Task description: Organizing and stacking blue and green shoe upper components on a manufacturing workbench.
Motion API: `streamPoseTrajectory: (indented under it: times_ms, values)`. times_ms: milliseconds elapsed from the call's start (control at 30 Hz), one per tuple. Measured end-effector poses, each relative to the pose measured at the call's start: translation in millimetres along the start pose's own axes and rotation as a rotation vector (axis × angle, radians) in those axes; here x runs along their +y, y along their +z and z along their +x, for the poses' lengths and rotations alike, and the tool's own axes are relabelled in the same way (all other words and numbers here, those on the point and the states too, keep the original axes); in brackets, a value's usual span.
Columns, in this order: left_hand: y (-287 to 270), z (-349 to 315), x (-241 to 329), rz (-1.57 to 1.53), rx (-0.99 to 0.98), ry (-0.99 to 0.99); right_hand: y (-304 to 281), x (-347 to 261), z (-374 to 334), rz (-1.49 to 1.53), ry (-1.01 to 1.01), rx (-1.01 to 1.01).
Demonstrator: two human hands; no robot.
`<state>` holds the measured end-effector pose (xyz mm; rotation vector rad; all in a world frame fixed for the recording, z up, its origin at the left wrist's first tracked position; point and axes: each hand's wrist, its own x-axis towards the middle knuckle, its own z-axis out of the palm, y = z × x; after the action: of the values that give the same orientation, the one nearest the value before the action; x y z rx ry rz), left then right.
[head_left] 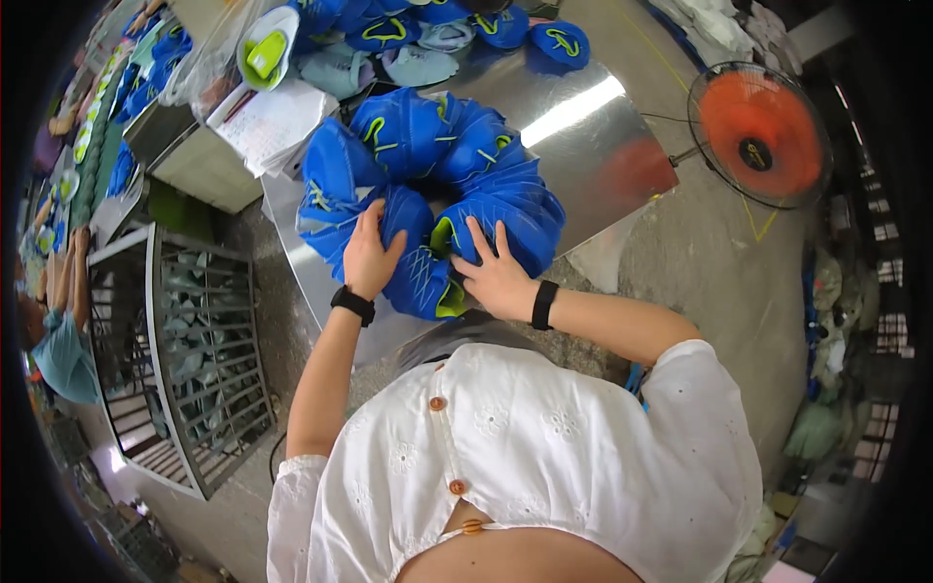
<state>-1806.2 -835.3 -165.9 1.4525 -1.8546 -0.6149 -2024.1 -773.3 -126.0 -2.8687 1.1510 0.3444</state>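
Note:
Blue shoe uppers (pixel 403 131) with lime-green linings and pale stitching stand packed in a ring on a shiny metal table (pixel 573 146). My left hand (pixel 369 255) rests on the uppers at the ring's near left, fingers stretched forward and thumb apart. On the near right, my right hand (pixel 498 277) touches a blue upper (pixel 510 223), with its fingers spread. Between the hands sits an upper (pixel 418 277) whose lime lining shows at its edge. Neither hand is visibly closed around an upper, though some fingertips are partly hidden against the fabric.
More blue and pale grey uppers (pixel 418 66) lie at the table's far side. Stacked papers (pixel 272 126) and a white bowl-like piece (pixel 267 49) are at the far left. A slatted metal cage (pixel 185 360) stands left, an orange fan (pixel 758 136) right. A co-worker (pixel 66 340) is far left.

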Motion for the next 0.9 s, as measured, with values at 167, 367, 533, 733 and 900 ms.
streamPoseTrajectory:
  times_ms: [167, 367, 533, 733, 900]
  values:
    - [-9, -35, 58, 0.247, -0.304, 0.164, 4, 40, 4, 0.047, -0.224, 0.023]
    - [11, -58, 65, 0.568, -0.398, 0.234, -4, 90, 13, 0.205, -0.069, 0.073]
    - [-10, -25, 42, 0.594, -0.358, 0.077, -1, 112, 46, 0.174, -0.150, -0.114]
    - [17, -34, 64, 0.696, -0.173, 0.002, -6, 140, 31, -0.056, -0.330, -0.059]
    - [57, -102, 64, 0.728, -0.071, -0.020, 35, 135, -8, -0.208, -0.418, 0.175]
